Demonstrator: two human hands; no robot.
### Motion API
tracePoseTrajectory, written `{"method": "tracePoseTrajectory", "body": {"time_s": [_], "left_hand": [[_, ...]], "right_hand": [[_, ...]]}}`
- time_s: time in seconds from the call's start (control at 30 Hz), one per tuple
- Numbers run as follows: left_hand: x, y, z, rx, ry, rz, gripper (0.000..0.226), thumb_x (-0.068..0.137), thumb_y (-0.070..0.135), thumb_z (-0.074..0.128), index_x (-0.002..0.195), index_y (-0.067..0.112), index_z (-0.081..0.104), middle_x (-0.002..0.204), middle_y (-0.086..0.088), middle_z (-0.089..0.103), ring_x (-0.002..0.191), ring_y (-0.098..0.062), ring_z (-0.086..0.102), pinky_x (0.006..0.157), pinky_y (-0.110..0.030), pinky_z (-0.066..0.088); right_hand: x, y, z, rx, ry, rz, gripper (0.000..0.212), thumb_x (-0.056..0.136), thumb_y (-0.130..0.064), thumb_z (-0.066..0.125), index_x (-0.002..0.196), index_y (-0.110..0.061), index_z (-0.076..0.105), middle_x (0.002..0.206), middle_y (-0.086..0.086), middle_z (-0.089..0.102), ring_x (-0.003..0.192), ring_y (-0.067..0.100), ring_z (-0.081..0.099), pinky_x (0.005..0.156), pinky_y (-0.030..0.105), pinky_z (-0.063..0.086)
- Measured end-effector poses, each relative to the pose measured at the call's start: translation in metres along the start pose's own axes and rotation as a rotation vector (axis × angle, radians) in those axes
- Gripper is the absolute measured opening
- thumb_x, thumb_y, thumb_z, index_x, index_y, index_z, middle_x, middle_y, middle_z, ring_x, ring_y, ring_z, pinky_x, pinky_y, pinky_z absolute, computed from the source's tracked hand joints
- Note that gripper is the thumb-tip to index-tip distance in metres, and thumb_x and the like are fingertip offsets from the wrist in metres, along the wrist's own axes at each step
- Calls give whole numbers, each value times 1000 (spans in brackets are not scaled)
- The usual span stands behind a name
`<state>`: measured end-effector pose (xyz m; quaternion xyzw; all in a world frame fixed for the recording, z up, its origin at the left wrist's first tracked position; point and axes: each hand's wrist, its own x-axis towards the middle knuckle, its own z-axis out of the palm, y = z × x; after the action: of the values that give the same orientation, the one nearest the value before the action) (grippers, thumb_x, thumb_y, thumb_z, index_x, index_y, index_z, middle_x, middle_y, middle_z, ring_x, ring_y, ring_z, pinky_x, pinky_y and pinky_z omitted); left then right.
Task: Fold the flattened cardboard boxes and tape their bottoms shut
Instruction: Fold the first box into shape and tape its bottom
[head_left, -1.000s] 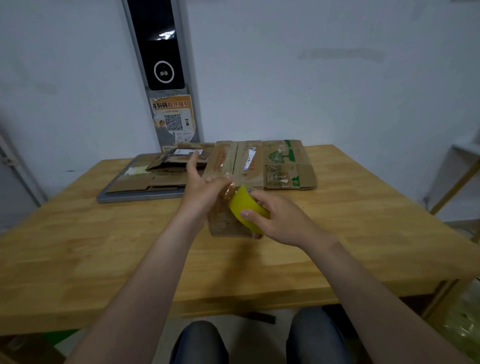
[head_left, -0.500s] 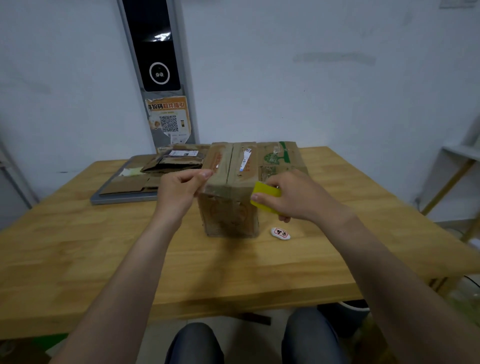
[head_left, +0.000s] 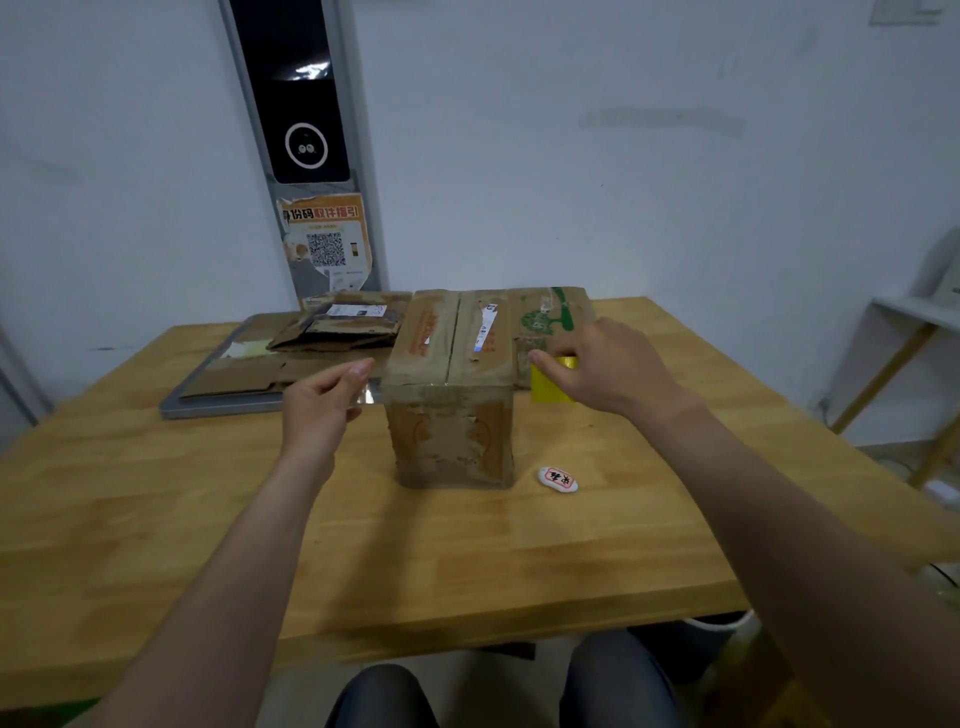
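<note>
Head view, person seated at a wooden table (head_left: 156, 519).

- Folded cardboard box (head_left: 451, 415) stands upright on the table at centre. Its two top flaps are closed and meet at a seam running near to far. The near face is scuffed, with patches of torn paper.
- Left hand (head_left: 319, 402) is just left of the box, level with its top near edge. The fingers are curled, with forefinger and thumb drawn together. They appear to pinch the end of a clear tape strip (head_left: 367, 397), seen only as a glint between the fingertips and the box's left top corner. The hand itself is not touching the box.
- Right hand (head_left: 610, 364) is just right of the box, at top height. It grips a yellow tape roll (head_left: 550, 384), thumb on the roll's near side, fingers curled over the top. Whether the roll touches the box cannot be told.
- The box thus sits between the two hands, both raised to its upper edge.
- Small white oval tag (head_left: 558, 479) with a red mark lies on the table, near the box's right bottom corner.
- Far left: flattened cardboard boxes (head_left: 332, 332) are stacked on a grey board (head_left: 218, 408).
- Directly behind the folded box lies another flattened box with green print (head_left: 550, 319).
- On the far wall is a black panel (head_left: 291, 88) with a QR sticker (head_left: 326, 244) below it.
</note>
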<state>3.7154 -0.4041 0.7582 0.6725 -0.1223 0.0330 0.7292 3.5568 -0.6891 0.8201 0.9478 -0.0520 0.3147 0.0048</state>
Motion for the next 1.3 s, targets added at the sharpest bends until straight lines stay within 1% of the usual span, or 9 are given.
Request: {"method": "tracePoseTrajectory", "body": {"time_s": [0.37, 0.43, 0.53, 0.6, 0.73, 0.9, 1.03, 1.2, 1.3], "left_hand": [[18, -25, 30, 75, 30, 35, 19, 100, 37, 65, 90, 44, 79, 96, 21, 78, 93, 0, 71, 75, -30, 56], [17, -32, 38, 106, 118, 102, 16, 101, 37, 63, 102, 38, 79, 92, 19, 78, 90, 4, 70, 78, -30, 59], [14, -38, 45, 205, 221, 208, 34, 103, 40, 58, 132, 25, 68, 93, 18, 70, 83, 10, 63, 73, -15, 53], [16, -38, 47, 286, 210, 246, 38, 106, 39, 52, 143, 31, 56, 99, 8, 69, 85, 0, 63, 73, -23, 50], [26, -36, 48, 371, 96, 163, 42, 109, 37, 46, 150, 30, 42, 141, 0, 59, 119, -21, 61, 95, -45, 53], [24, -29, 43, 323, 9, -13, 27, 110, 33, 44, 117, 19, 66, 107, -1, 70, 99, -21, 68, 92, -55, 57], [7, -17, 35, 313, 48, -2, 8, 106, 30, 54, 102, 33, 61, 104, 7, 70, 93, -16, 70, 86, -53, 60], [-13, -8, 24, 458, 23, 48, 9, 107, 28, 50, 101, 30, 56, 100, 10, 66, 86, -13, 66, 78, -48, 59], [-15, 3, 24, 610, 46, 87, 12, 109, 24, 45, 112, 25, 56, 112, 4, 65, 94, -14, 62, 67, -29, 47]], "right_hand": [[13, 1, 39, 136, -83, 100, 50, 99, -51, 50, 64, -18, 65, 62, 1, 58, 63, 21, 53, 52, 32, 41], [14, 1, 43, 185, -96, 115, 52, 100, -50, 50, 61, -15, 59, 58, 3, 55, 59, 23, 52, 52, 34, 40], [16, -2, 49, 211, -76, 110, 52, 100, -47, 51, 59, -15, 56, 55, 3, 51, 55, 20, 48, 49, 32, 33], [17, -3, 52, 213, -60, 104, 51, 100, -47, 50, 61, -15, 59, 55, 1, 50, 53, 16, 47, 48, 30, 28], [17, -1, 54, 203, -49, 105, 51, 100, -47, 50, 62, -15, 60, 56, 0, 51, 54, 15, 47, 49, 29, 25], [17, -3, 55, 273, -14, 52, 53, 100, -41, 55, 59, -7, 54, 53, 9, 48, 54, 25, 46, 51, 35, 25], [15, 3, 48, 312, -43, -13, 56, 100, -42, 55, 57, -6, 52, 53, 13, 48, 51, 29, 44, 51, 35, 24], [10, 7, 41, 388, -71, -30, 59, 97, -47, 54, 54, -8, 46, 49, 8, 39, 46, 22, 32, 51, 34, 23], [13, 3, 41, 417, -88, -6, 58, 100, -40, 58, 56, -6, 45, 49, 6, 33, 46, 16, 28, 51, 36, 25]]}}
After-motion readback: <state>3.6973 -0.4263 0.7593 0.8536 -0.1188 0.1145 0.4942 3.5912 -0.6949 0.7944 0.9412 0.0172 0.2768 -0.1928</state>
